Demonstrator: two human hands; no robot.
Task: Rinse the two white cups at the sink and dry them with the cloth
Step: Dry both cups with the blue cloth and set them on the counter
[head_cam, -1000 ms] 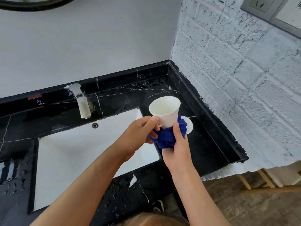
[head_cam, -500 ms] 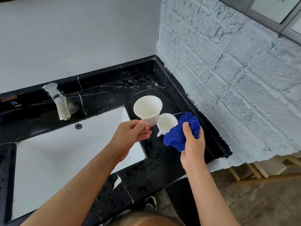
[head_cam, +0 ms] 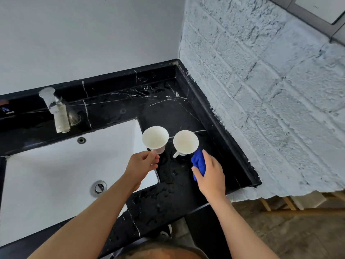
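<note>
The rectangular white basin (head_cam: 56, 174) is set into a black marble countertop with white veins (head_cam: 162, 109), which is beaded with water droplets by the basin's right edge. The left hand (head_cam: 141, 165) pinches the handle of a flared white ceramic cup (head_cam: 155, 137), which is upright at the basin's right rear corner, over the seam between basin and counter; whether its base touches the surface cannot be told. A second flared white ceramic cup (head_cam: 185, 142) stands upright on the counter just right of the first, clear of the basin, handle toward the person, untouched by either hand. The right hand (head_cam: 211, 174) is clenched around a bunched blue cloth (head_cam: 198, 162), touching that cup's near side. A chrome tap (head_cam: 59, 113) stands behind the basin.
</note>
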